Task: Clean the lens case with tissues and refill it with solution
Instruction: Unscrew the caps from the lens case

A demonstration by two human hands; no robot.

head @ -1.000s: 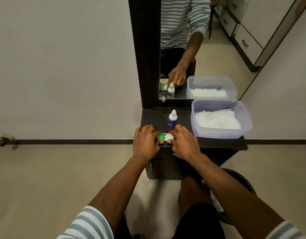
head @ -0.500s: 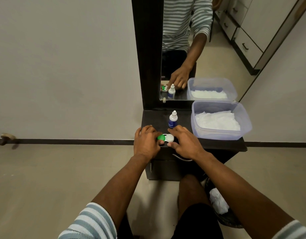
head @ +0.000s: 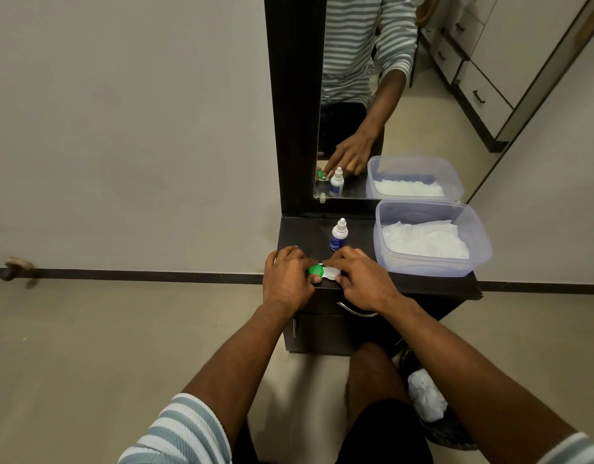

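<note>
Lens case (head: 324,271): lies at the front edge of the dark cabinet top (head: 309,234), pinched between the fingertips of both hands; its green cap (head: 315,270) faces the left hand and its white cap (head: 333,272) faces the right hand.
Left hand (head: 287,281): knuckles up, fingers curled in narrowly, fingertips closed on the green cap side of the case, thumb tip showing just under it.
Right hand (head: 359,279): knuckles up, fingers bent and close together, tips gripping the white cap side; whether the cap is loosened cannot be told.
Solution bottle (head: 339,235): small, white with a blue label, upright and capped, just beyond the right fingertips, apart from both hands.
Tissue box (head: 483,252): clear plastic tub, lid off, to the right of the right hand and beyond it, near the bottle but not touching it.
Tissues (head: 424,241): a white stack filling the tub's floor.
Mirror (head: 389,95): stands behind the bottle, past the fingertips; it reflects a hand, the bottle and the tub.
Drawer handle (head: 354,311): curved metal bar on the cabinet front, directly below the right wrist.
Bin (head: 453,433): dark, on the floor under the right forearm, holding a crumpled white wad (head: 426,395).
Sleeves (head: 181,433): striped, pushed up both forearms, nearest the camera.
</note>
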